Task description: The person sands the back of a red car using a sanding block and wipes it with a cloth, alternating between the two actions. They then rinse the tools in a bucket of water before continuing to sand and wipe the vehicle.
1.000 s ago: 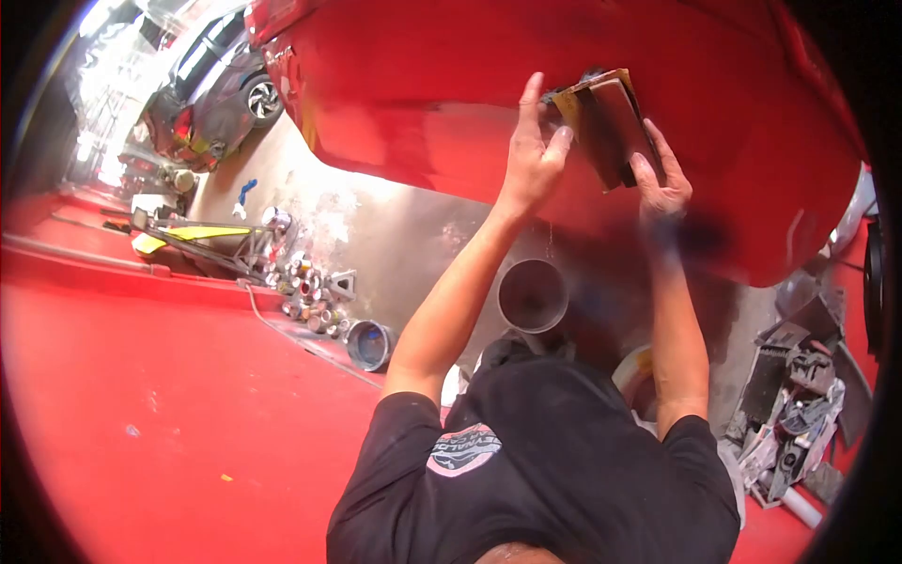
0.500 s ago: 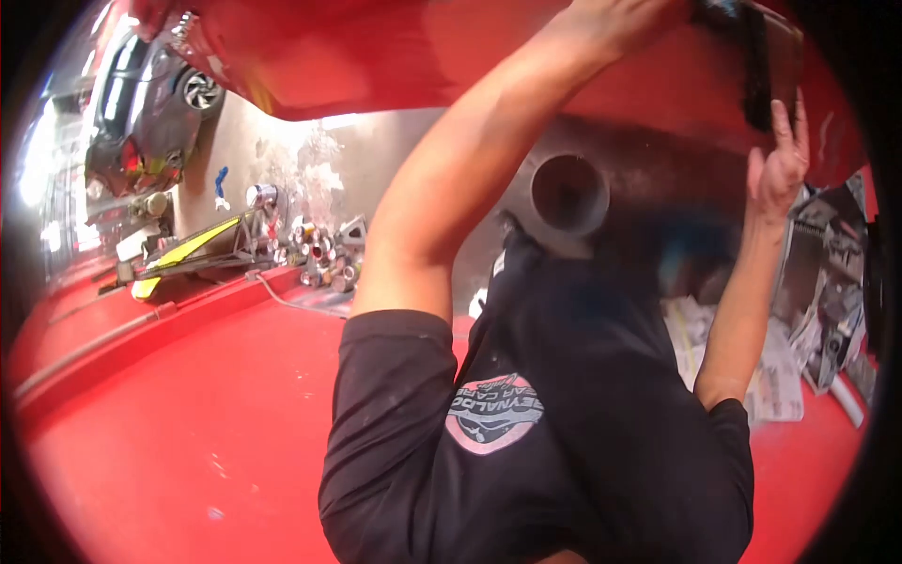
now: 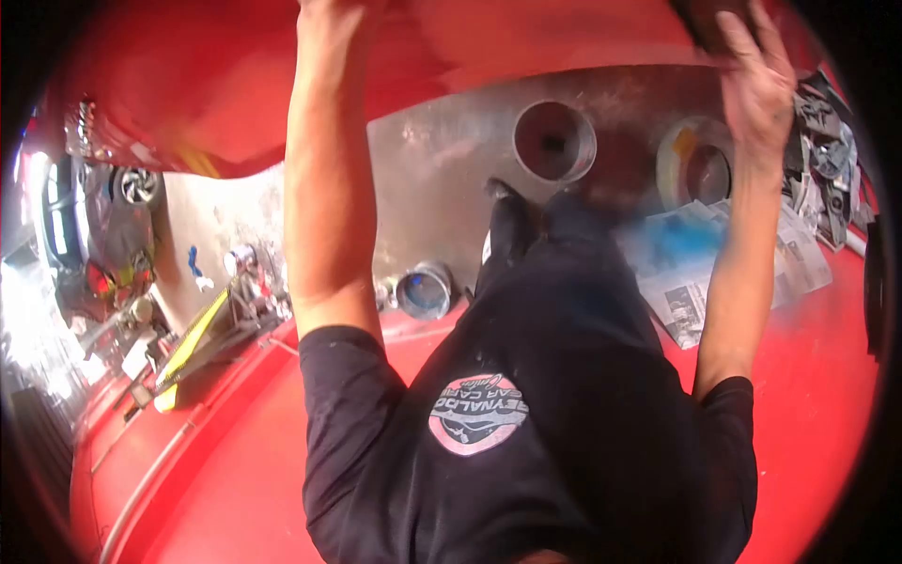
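Note:
My left hand [image 3: 340, 11] reaches up to the red car body panel [image 3: 526, 33] at the top of the head view. Its fingers are cut off by the frame edge, so what they touch is hidden. On the right, my right hand [image 3: 759, 94] has its fingers stretched out and a little apart. They lie at the edge of a dark, blurred part [image 3: 700, 19] by the red panel. I cannot make out what that part is.
A bucket [image 3: 584, 155] stands on the floor beyond my feet, with a smaller can [image 3: 425, 291] to the left. Newspaper sheets [image 3: 799, 258] lie on a red surface [image 3: 225, 461]. Grey scrap parts [image 3: 832, 160] are at the right; a dark car [image 3: 108, 226] stands far left.
The view has shifted. My left hand has moved left along the red panel and partly out of frame. My right hand sits higher in view, its fingers still stretched out.

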A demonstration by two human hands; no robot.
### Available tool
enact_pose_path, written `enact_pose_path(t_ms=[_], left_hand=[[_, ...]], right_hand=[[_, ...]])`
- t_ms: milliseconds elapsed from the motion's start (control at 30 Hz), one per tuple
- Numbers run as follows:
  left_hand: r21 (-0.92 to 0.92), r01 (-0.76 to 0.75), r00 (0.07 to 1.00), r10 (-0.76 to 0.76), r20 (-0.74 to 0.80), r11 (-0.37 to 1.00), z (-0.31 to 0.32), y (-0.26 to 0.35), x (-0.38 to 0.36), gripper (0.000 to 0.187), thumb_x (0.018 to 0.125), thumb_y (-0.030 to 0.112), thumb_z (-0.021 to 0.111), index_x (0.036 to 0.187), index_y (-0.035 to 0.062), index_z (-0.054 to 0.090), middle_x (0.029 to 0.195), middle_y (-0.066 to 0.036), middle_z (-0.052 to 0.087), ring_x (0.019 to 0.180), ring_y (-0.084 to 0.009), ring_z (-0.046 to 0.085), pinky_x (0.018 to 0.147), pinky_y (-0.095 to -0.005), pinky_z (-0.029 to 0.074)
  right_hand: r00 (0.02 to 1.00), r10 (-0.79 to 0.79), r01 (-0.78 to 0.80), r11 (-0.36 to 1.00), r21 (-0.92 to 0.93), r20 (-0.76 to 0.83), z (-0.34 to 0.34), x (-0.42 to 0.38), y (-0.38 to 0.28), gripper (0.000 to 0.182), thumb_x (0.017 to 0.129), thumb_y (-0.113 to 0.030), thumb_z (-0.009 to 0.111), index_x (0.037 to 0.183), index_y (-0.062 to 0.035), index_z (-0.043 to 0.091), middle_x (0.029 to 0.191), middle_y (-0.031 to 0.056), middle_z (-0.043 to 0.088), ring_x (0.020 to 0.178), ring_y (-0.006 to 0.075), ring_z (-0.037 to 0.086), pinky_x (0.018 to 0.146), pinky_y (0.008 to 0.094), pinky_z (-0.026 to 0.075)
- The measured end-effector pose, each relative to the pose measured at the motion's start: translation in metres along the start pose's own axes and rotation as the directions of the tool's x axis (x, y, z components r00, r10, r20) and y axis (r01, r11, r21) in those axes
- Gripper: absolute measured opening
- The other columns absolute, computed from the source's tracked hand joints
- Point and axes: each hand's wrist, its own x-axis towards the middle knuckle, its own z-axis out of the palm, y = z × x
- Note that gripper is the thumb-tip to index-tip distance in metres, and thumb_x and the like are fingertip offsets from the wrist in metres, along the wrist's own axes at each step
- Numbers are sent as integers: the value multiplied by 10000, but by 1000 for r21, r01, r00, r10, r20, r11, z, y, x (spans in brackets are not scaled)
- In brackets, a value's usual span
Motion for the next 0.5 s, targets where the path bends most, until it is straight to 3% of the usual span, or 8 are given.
enact_pose_path(t_ms=[33,100,167,233,267,400,433,500], left_hand=[[15,-16,1000,16,25,1000,-3,-3,-4,261,868,221,787,1097,105,740,1201,-158,641,1080,-373,671,896,-497,548],[60,-69,997,67,26,996,0,-6,5,272,915,255,777,1157,133,759,1269,-149,654,1160,-368,656,944,-509,532],[4,-407,887,394,242,914,-4,-6,0,783,769,87,782,1485,386,677,1472,-203,532,1314,-459,533,1151,-605,429],[-35,-301,868,289,403,953,-18,20,0,793,738,90,732,1477,375,692,1575,-241,451,1438,-480,442,1235,-627,332],[-107,-297,872,315,374,949,-15,17,6,649,783,195,755,1416,336,728,1574,-261,422,1491,-492,381,1253,-649,285],[-124,-162,882,200,426,979,-22,15,5,486,962,519,720,1336,215,773,1572,-294,435,1463,-492,408,1244,-603,311],[-146,-109,903,159,399,983,-17,19,4,520,956,589,734,1288,191,787,1554,-283,456,1454,-486,415,1233,-612,309],[-79,-123,918,143,369,989,-13,37,6,539,944,610,747,1265,179,786,1548,-268,461,1458,-476,407,1232,-618,290]], right_hand=[[993,66,-83,980,-179,-99,8,3,-12,512,993,-41,631,1502,-83,663,1170,36,791,727,62,660,638,204,530],[979,-40,87,968,-237,198,-19,25,23,385,1062,-12,662,1444,23,684,1369,102,744,1263,195,690,1154,350,510],[955,-88,99,995,-26,283,-6,32,22,366,1040,-9,677,1402,-15,734,1322,53,769,1249,150,678,1122,300,506],[935,-52,84,994,-75,350,-9,43,19,421,1025,11,672,1435,-66,727,1296,36,772,1218,144,684,1106,305,513],[925,-37,78,992,-95,378,-13,48,13,441,1008,32,672,1424,-97,741,1243,19,769,1190,144,684,1085,296,517],[828,-86,171,980,-104,554,-30,70,-16,429,981,46,666,1374,-91,769,1155,33,728,1121,180,685,1010,306,532],[829,-116,191,978,-82,547,-33,77,-22,429,981,46,666,1374,-91,769,1155,33,728,1121,180,685,1010,306,532],[749,-7,217,948,-234,663,-42,89,-27,455,941,62,668,1352,-98,782,1058,58,697,1029,207,679,943,335,532]])
